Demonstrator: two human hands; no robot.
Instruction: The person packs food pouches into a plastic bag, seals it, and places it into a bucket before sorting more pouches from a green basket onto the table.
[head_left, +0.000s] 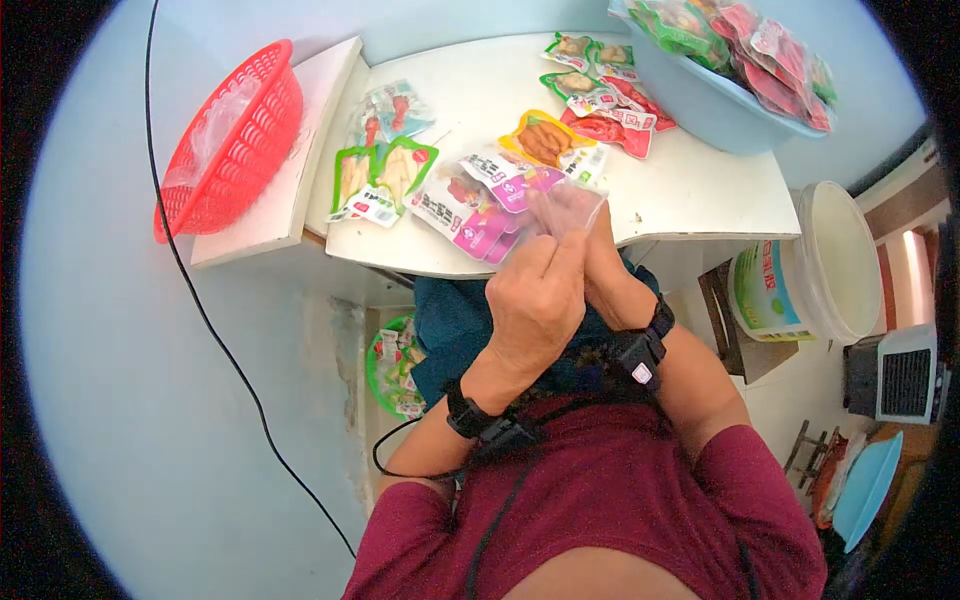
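My left hand [540, 300] is closed with its fingers pinched on the edge of a clear plastic bag [578, 203] near the table's front edge. My right hand [608, 265] is behind the same bag, its fingers largely hidden by the plastic and my left hand. Purple-and-white snack packets [465, 210] lie just left of the bag, partly overlapping each other. Beyond them is a yellow packet [543, 138]. Green-edged packets [383, 178] lie to the left, with clear packets [395, 110] behind them. Red packets [625, 118] and small green packets [590, 62] lie further back.
A red basket [245, 135] holding clear plastic stands at the left of the white table [690, 195]. A blue basin [690, 100] full of packets is at the back right. A white bucket [835, 265] stands right of the table, and a green basket [373, 372] sits below. A black cable [215, 330] hangs left.
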